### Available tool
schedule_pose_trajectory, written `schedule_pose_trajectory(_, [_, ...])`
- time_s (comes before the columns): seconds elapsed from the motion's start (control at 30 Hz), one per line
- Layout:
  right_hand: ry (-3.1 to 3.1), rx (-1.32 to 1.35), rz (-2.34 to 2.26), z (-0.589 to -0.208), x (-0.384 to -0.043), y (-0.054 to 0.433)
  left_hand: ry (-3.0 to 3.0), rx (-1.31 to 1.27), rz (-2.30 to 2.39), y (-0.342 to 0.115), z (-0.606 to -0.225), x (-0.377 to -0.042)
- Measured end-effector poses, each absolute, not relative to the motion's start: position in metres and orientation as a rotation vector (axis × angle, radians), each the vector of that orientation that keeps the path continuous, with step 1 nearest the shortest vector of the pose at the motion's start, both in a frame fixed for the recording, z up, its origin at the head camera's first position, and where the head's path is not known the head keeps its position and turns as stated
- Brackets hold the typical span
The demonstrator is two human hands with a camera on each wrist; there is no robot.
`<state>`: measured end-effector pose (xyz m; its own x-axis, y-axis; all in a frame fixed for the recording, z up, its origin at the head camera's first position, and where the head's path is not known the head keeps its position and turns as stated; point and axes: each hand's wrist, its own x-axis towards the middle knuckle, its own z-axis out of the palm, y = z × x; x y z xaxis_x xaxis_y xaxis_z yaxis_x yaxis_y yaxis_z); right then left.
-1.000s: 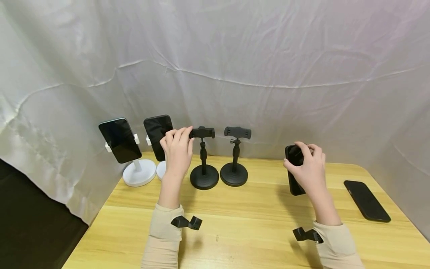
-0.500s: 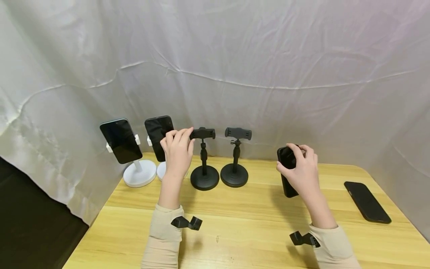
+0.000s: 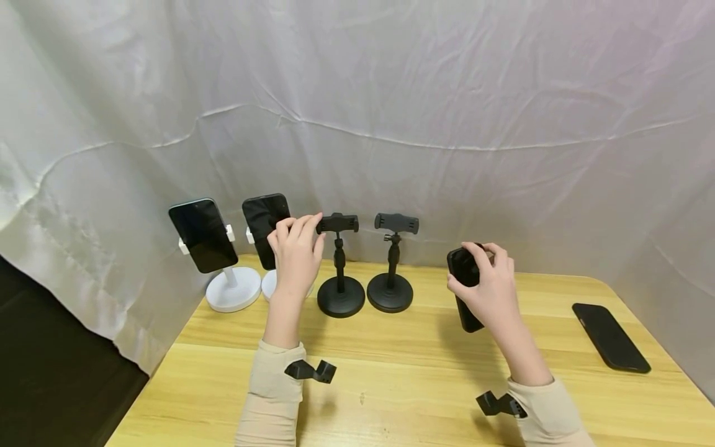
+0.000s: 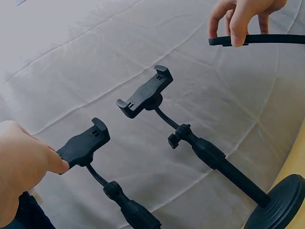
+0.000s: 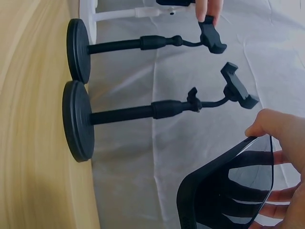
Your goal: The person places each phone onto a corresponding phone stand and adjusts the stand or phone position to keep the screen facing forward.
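My left hand [image 3: 295,257] pinches the left end of the clamp on the nearer-left black phone stand [image 3: 341,297]; in the left wrist view, thumb and finger meet at the edge of that clamp [image 4: 86,144]. A black phone [image 3: 468,315] is held upright and slightly tilted above the table in my right hand [image 3: 493,288]. The right wrist view has the thumb on one long edge of the phone [image 5: 205,198] and the fingers at the opposite edge. Between the hands stands a second black phone stand [image 3: 390,293], its clamp [image 4: 145,93] holding nothing.
At the left, a white stand [image 3: 233,290] carries a phone [image 3: 203,236]. Beside it, another phone [image 3: 265,214] sits on a white stand [image 3: 269,284] partly behind my left hand. One more black phone [image 3: 610,336] lies flat at the right. A grey curtain [image 3: 447,124] hangs behind the table.
My right hand has moved left with the phone, closer to the black stands. The left hand stays at the clamp of the left black stand.
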<state>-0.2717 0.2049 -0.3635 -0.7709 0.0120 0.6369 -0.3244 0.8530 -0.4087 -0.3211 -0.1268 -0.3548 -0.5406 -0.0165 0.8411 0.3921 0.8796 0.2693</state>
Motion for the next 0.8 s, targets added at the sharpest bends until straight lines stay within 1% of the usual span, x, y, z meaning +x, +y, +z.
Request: schedule_pose_trajectory(0.8, [-2.325,0.413,0.629,-0.372,-0.263,0.175,-2.004,-0.258,-0.546,-0.126,-0.362,-0.330])
